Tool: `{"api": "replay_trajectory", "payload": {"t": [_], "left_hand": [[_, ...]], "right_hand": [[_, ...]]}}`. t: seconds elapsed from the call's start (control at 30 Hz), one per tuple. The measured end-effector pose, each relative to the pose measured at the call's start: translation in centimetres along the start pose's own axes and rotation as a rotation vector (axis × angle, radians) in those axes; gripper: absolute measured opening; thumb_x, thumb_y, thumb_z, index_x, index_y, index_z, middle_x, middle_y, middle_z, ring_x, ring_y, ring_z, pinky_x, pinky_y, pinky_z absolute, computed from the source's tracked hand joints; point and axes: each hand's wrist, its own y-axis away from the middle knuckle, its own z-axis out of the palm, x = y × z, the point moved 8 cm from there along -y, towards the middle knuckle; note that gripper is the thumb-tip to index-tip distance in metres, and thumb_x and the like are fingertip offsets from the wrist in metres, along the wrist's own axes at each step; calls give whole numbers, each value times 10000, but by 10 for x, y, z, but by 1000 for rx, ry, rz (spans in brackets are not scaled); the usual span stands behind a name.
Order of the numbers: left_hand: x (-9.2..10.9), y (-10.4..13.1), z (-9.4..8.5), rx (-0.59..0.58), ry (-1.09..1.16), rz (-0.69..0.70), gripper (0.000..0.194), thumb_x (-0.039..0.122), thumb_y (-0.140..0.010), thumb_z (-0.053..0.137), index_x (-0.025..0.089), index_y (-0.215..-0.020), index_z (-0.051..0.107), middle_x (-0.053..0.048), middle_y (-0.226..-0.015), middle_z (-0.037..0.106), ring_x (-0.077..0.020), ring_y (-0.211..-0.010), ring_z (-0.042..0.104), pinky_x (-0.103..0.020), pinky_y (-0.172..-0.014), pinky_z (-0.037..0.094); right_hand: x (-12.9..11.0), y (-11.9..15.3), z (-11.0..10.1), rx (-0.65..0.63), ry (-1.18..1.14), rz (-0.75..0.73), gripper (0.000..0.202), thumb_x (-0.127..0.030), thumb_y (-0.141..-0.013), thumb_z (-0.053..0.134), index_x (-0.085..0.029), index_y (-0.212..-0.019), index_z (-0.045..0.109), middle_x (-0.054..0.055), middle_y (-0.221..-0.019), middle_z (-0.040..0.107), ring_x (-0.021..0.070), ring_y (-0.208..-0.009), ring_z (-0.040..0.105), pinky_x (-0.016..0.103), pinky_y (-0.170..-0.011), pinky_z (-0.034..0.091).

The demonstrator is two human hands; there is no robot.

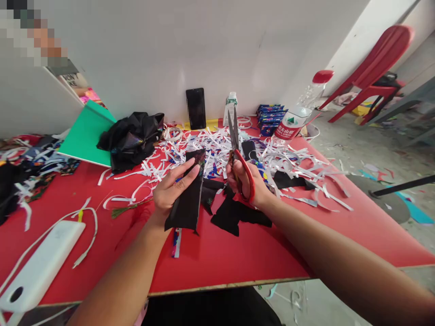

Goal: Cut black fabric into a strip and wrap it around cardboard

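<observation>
In my left hand is a long strip of black fabric, pinched near its upper end between thumb and fingers. Its lower end hangs slanted above the red table. My right hand grips red-handled scissors, blades pointing up and away from me. The blades look nearly closed and stand apart from the strip, to its right. Below and between my hands lie several loose black fabric pieces. A narrow patterned scrap pokes out under the strip's lower end.
White paper-like trimmings cover the table's back half. Behind them stand a phone, a small carton and a large plastic bottle. At left are a black fabric bundle, a green board and a corded white power bank.
</observation>
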Motion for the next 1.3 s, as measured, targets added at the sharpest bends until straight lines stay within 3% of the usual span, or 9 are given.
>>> {"api": "replay_trajectory", "payload": {"t": [0.2,0.6,0.7,0.8,0.87,0.93,1.03,1.2,1.3], "left_hand": [[17,-1,5,-3,-173,209,574,133,-1047,647,259,-1596,540,-99,-1409,748,-244,-1204,781,-333,-989,687],[13,0,7,-34,-101,164,565,105,-1053,624,280,-1586,554,-80,-1486,700,-237,-1246,760,-307,-1005,669],[10,1,8,-32,-126,172,595,84,-1037,639,280,-1591,547,-89,-1490,699,-249,-1255,757,-339,-1009,677],[1,1,9,-42,-170,130,579,104,-1029,659,299,-1568,578,-80,-1554,653,-257,-1365,689,-379,-1128,613],[-7,0,8,-54,-190,80,546,154,-1038,667,313,-1555,594,-79,-1607,606,-275,-1419,646,-417,-1179,572],[-14,0,7,-53,-214,70,545,204,-1035,690,326,-1556,592,-79,-1626,588,-291,-1435,631,-446,-1193,554],[-18,1,6,-51,-244,85,560,253,-1034,701,347,-1571,572,-74,-1632,584,-302,-1440,624,-479,-1197,543],[-19,2,7,-77,-264,109,656,384,-985,769,333,-1600,546,-108,-1649,560,-337,-1440,620,-491,-1186,547],[-18,1,8,-92,-272,140,641,342,-1012,734,340,-1617,522,-103,-1658,549,-339,-1446,616,-492,-1185,549]], "right_hand": [[5,6,19,-152,19,38,693,-872,-731,777,-230,-759,517,-86,-526,430,76,-424,344,241,-390,257],[1,8,18,-184,75,-13,647,-827,-808,751,-218,-757,536,-56,-596,439,84,-487,357,262,-446,225],[-5,10,21,-185,56,-24,621,-788,-791,797,-210,-745,575,-58,-561,468,84,-456,385,259,-421,260],[-5,15,32,-233,-52,5,515,-614,-782,903,-219,-757,573,-48,-568,577,119,-486,546,255,-465,421],[0,18,41,-281,-188,32,473,-478,-763,954,-229,-791,553,-8,-696,716,167,-634,692,287,-606,559],[6,20,48,-325,-291,57,475,-410,-750,968,-235,-818,532,31,-866,795,192,-761,753,324,-708,611],[14,22,55,-391,-296,89,489,-378,-754,966,-237,-835,504,35,-930,797,186,-791,752,329,-722,612],[12,26,59,-419,-164,126,526,-352,-693,1001,-226,-830,510,-34,-783,695,130,-672,641,280,-645,528],[8,27,60,-406,-97,145,535,-368,-687,997,-234,-821,497,-20,-738,721,146,-657,651,290,-647,528]]}}
